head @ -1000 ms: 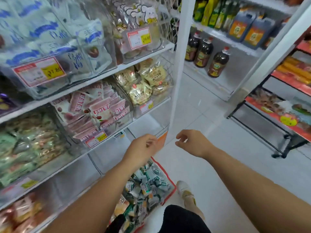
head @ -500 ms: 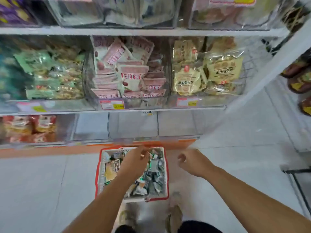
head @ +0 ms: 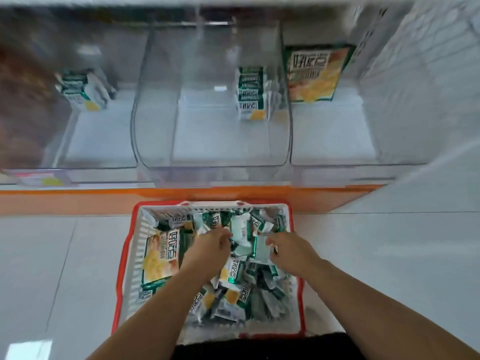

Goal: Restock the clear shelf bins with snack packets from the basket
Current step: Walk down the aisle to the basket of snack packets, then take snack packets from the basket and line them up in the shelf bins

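A white basket with a red rim (head: pixel 127 258) stands on the floor below the shelf, heaped with small green-and-white snack packets (head: pixel 235 275) and one large yellow-green bag (head: pixel 161 258). Both hands are down in the heap. My left hand (head: pixel 209 249) curls its fingers onto the packets; its grip is hidden. My right hand (head: pixel 288 252) pinches a pale green packet (head: pixel 259 252). Above stand three clear bins: the left bin (head: pixel 101 141) and the middle bin (head: pixel 207 141) each hold a small stack of packets, and the right bin (head: pixel 335 141) holds one large bag (head: pixel 315 74).
An orange kick strip (head: pixel 78 201) runs under the shelf, just behind the basket. Blurred brown goods (head: pixel 23 100) fill the far left, with a price label (head: pixel 39 179) below them. A white shelf upright (head: pixel 428 183) slants at the right. Pale floor tiles flank the basket.
My view has dropped from the upper shelves to the lowest bins and the basket. Both hands have gone down from above the basket into the packets.
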